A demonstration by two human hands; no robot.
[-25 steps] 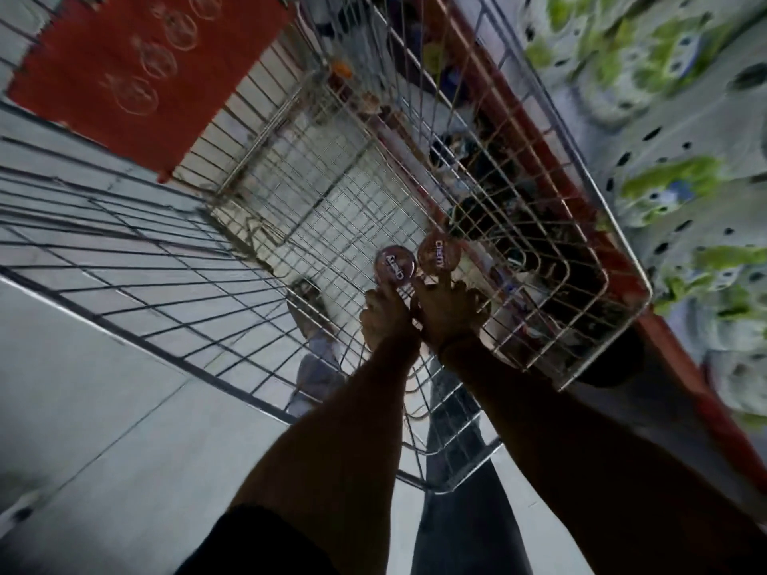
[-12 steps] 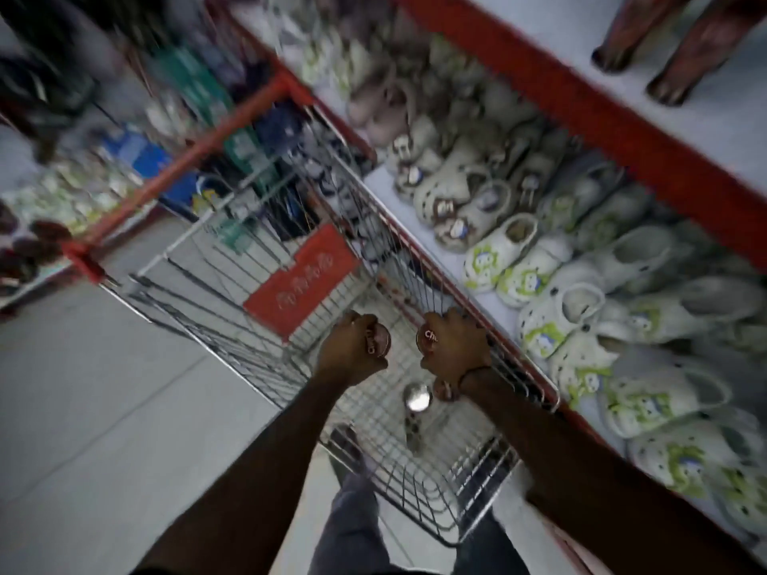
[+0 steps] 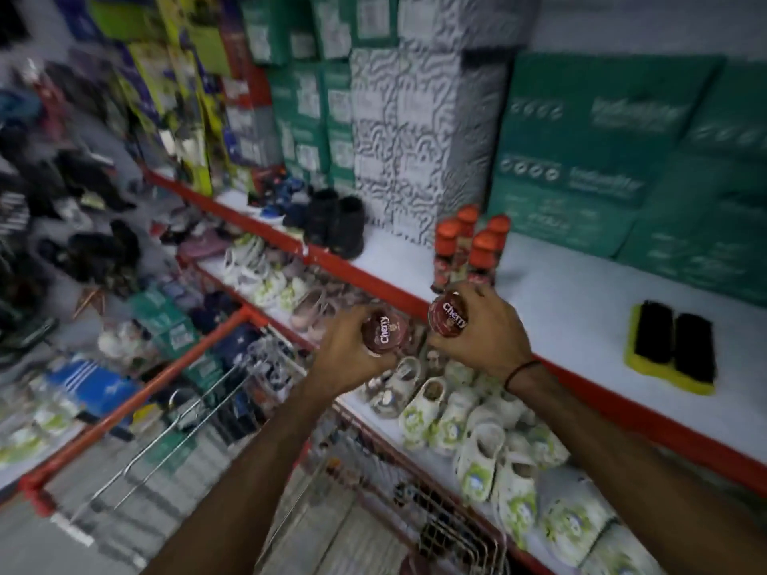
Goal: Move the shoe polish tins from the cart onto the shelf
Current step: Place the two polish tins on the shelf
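Each of my hands holds a round dark-red shoe polish tin with white "Cherry" lettering. My left hand (image 3: 350, 346) grips one tin (image 3: 384, 332) from below, lid facing me. My right hand (image 3: 487, 332) grips the other tin (image 3: 450, 319) just in front of the red edge of the white upper shelf (image 3: 581, 309). Both tins are in the air, close together, above the lower shelf of small shoes. The wire cart (image 3: 415, 512) lies below my forearms, its basket mostly hidden.
Several orange-capped bottles (image 3: 469, 251) stand on the upper shelf just beyond my right hand. Two black brushes with yellow backs (image 3: 672, 350) lie to the right. Green and patterned shoe boxes (image 3: 602, 159) line the back. White children's clogs (image 3: 477, 433) fill the lower shelf.
Both hands lifted the tins out of the cart and up toward the upper shelf. My view swung from the cart basket up to the shelves.
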